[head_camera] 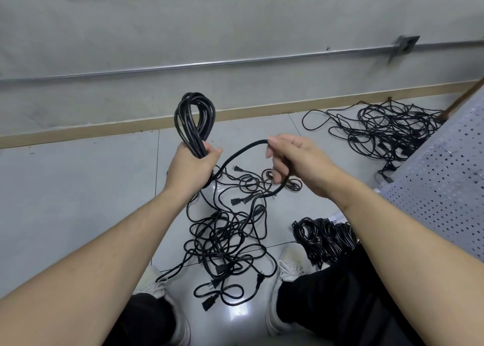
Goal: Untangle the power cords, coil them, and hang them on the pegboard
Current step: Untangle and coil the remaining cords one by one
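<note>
My left hand grips a coil of black power cord, its loops standing up above my fist. A loose length of the same cord arcs from that hand to my right hand, which pinches it between thumb and fingers. Below my hands a tangle of black cords with several plugs lies on the floor. A white pegboard slants in at the right edge.
A second tangled pile of cords lies near the wall at the right. A heap of coiled cords sits by my right leg. My white shoes flank the tangle. A metal conduit runs along the wall.
</note>
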{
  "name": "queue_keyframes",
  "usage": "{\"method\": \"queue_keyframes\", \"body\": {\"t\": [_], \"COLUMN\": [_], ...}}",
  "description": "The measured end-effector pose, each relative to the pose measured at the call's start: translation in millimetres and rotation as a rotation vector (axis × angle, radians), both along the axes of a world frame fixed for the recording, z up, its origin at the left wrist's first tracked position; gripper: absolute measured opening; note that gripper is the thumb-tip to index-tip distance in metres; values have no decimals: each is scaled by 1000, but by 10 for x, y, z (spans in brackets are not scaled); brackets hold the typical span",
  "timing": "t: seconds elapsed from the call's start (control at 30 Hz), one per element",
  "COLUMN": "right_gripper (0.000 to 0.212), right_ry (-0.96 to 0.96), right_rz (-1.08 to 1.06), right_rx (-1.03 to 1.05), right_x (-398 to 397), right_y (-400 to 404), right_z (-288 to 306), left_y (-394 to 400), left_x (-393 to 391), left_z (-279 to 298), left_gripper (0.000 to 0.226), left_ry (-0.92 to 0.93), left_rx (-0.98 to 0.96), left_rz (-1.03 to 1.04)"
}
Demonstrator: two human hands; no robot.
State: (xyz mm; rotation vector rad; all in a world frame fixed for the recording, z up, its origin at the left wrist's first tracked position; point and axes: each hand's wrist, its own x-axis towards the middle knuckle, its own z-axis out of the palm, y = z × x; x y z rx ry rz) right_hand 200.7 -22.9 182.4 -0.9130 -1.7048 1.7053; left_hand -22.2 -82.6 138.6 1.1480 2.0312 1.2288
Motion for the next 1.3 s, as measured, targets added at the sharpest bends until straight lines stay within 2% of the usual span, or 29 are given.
{"method": "queue_keyframes", "body": {"t": [0.13,0.2,0.27,0.4,0.53,0.57,0.63,0.73,0.87,0.97,1.03,1.2,1.3], "right_gripper": [40,30,23,28,25,24,26,32,32,35,38,31,27], "right_ry": [9,28,78,102,64,56,23,-79,94,128,125,230,239], "right_rz": [-62,3,36,-82,-215,-273,-428,-585,-483,-430,-415,-411,-409], "right_rx": [-9,-34,-28,75,145,167,258,331,11,-157,-198,-284,-284], "right_x": [-64,-51,-33,-96,-178,-194,-214,-249,-317,-336,-346,-378,-389], "right_y": [-3,10,12,-32,-44,-29,28,96,35,-23,-34,-11,9], "right_z": [4,8,6,14,25,12,-34,-123,-164,-115,-99,-85,-88], "left_y": [-12,-33,-64,-123,-197,-220,-236,-238,-261,-276,-273,-255,-257], "left_x": [53,81,133,323,426,449,499,579,599,612,622,610,637], "left_z": [-38,-34,-17,111,128,103,30,-13,7,-13,2,96,102], "left_gripper": [32,36,45,58,66,62,37,38,33,25,27,26,36], "left_ry": [82,107,59,-105,-171,-164,-66,-120,-166,-146,-115,-309,-375], "left_rx": [-14,-46,-75,-165,-216,-205,-204,-150,-94,-74,-72,-131,-167], "left_rz": [-24,-24,-54,-110,-299,-349,-395,-381,-424,-475,-464,-594,-681]}}
